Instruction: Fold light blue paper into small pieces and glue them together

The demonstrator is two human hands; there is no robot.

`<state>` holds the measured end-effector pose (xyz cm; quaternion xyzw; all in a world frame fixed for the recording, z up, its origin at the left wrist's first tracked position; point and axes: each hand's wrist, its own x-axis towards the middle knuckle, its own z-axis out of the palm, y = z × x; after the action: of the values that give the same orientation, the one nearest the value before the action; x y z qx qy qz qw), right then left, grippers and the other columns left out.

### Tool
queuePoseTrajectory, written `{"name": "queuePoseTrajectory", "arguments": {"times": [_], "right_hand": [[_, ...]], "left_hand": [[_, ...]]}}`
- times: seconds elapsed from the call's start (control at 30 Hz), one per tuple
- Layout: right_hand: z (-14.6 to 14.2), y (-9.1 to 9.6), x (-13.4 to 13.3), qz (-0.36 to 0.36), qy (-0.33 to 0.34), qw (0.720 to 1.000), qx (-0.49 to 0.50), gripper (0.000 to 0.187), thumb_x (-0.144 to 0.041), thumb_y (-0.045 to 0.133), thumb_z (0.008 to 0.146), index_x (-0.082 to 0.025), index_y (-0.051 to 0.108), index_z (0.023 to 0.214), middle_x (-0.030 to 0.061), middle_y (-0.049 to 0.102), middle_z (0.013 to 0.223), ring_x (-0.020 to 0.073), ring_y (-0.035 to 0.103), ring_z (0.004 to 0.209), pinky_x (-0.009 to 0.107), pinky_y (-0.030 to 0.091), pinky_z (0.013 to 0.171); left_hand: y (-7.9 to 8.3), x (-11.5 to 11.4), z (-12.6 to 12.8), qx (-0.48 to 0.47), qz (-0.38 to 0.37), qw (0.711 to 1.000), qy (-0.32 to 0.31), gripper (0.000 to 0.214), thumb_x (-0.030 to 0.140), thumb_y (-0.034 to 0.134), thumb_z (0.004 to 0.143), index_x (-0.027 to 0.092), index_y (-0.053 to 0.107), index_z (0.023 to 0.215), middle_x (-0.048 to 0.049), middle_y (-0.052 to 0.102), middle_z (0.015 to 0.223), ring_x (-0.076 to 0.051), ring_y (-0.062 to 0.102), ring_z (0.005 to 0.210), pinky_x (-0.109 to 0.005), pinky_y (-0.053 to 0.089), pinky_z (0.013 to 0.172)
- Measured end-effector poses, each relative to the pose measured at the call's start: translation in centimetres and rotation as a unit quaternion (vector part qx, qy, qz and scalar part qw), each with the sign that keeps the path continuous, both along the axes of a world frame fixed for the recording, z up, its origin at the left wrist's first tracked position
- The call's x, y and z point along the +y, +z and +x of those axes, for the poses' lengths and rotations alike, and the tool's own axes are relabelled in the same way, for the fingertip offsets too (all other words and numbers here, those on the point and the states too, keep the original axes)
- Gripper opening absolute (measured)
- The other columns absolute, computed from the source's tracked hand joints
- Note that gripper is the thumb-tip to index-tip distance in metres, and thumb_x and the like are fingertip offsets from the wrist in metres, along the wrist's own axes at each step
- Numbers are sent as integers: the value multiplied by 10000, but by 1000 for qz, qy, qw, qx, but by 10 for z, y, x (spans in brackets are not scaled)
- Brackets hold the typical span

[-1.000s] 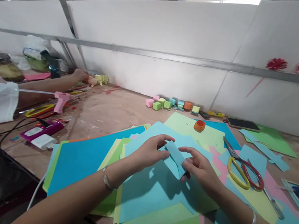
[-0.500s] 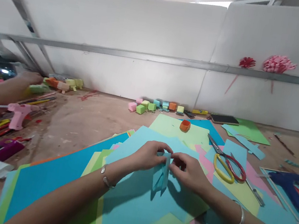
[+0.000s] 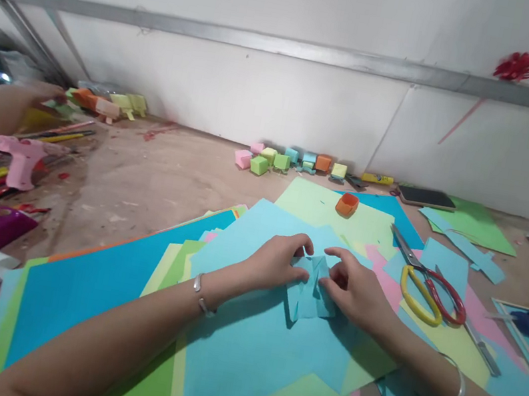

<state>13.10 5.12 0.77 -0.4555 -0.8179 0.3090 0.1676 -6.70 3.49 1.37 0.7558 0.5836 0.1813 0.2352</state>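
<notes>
A small light-blue paper cutout (image 3: 312,294), partly folded, lies low over a pile of coloured paper sheets (image 3: 239,349) on the wooden table. My left hand (image 3: 278,262) pinches its left upper edge with curled fingers. My right hand (image 3: 355,289) grips its right side, fingers bent onto the paper. The two hands almost touch above the fold. A silver bangle sits on each wrist.
Scissors (image 3: 427,286) with yellow and red handles lie to the right. An orange paper box (image 3: 347,204) and a row of small coloured paper cubes (image 3: 291,160) stand by the white wall. A pink glue gun (image 3: 22,157) and another person's hand (image 3: 1,103) are at the left.
The blue paper piece went from raised and flat to folded and pressed down near the sheets. My hands closed in on it. The view tilted down and the neighbour's hand shifted.
</notes>
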Motion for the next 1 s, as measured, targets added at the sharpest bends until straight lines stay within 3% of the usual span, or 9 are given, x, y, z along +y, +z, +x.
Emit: {"name": "queuePoseTrajectory", "arguments": {"times": [0.1,0.2,0.3,0.43,0.53,0.67,0.77,0.9,1.0], "right_hand": [[-1,-8,-2,75,-12,994,-77,348,-212,617,776,-178,534,1112,2,619,728,181,568,641,267,369,554],[0,-14,-3,208,33,972,-105,56,-149,598,785,-166,586,837,79,616,862,203,550,759,281,387,604],[2,-14,-2,283,146,941,-117,206,-66,455,846,-158,624,772,92,611,849,199,517,754,301,389,639],[6,-9,-1,295,226,915,-158,260,-71,413,901,-147,661,882,100,625,848,209,513,759,323,377,649],[8,-4,-4,299,255,899,-193,148,-154,500,910,-144,647,906,110,639,890,223,541,785,331,371,642],[9,-1,-11,332,273,877,-216,98,-227,632,848,-142,603,889,99,629,841,232,562,757,328,352,607],[10,-2,-17,370,272,857,-234,101,-70,573,818,-165,562,784,76,612,774,216,548,698,330,329,595],[9,2,-25,399,288,830,-263,172,-9,502,800,-164,573,774,93,603,777,234,534,716,357,326,622],[6,7,-28,401,289,830,-259,154,-36,502,812,-158,595,794,86,583,779,239,511,711,364,309,612]], "left_hand": [[-3,-1,5,43,28,999,-10,212,220,764,723,164,627,875,-38,632,893,-193,590,842,-286,456,720],[-1,-3,9,97,54,993,-38,95,180,725,769,153,634,759,-86,622,960,-238,562,943,-342,430,813],[1,-12,9,138,59,986,-76,96,119,604,849,153,633,763,-68,612,834,-221,559,824,-342,422,745],[0,-33,2,223,84,961,-141,132,77,492,901,144,605,888,-45,610,795,-191,532,690,-316,400,620],[2,-46,-2,246,94,947,-184,187,267,479,972,154,600,887,-58,634,876,-205,567,770,-330,433,668],[5,-54,1,267,82,941,-192,483,629,627,781,152,603,857,-84,637,935,-259,595,832,-368,469,662],[1,-59,5,281,125,934,-185,363,511,693,793,165,587,827,-73,623,863,-259,591,769,-375,469,617],[-9,-66,5,285,182,919,-203,44,188,578,885,166,582,848,-69,617,818,-239,579,712,-364,465,588],[-15,-67,2,268,192,922,-202,99,87,526,872,162,578,832,-77,634,851,-242,584,746,-369,479,619]]}}
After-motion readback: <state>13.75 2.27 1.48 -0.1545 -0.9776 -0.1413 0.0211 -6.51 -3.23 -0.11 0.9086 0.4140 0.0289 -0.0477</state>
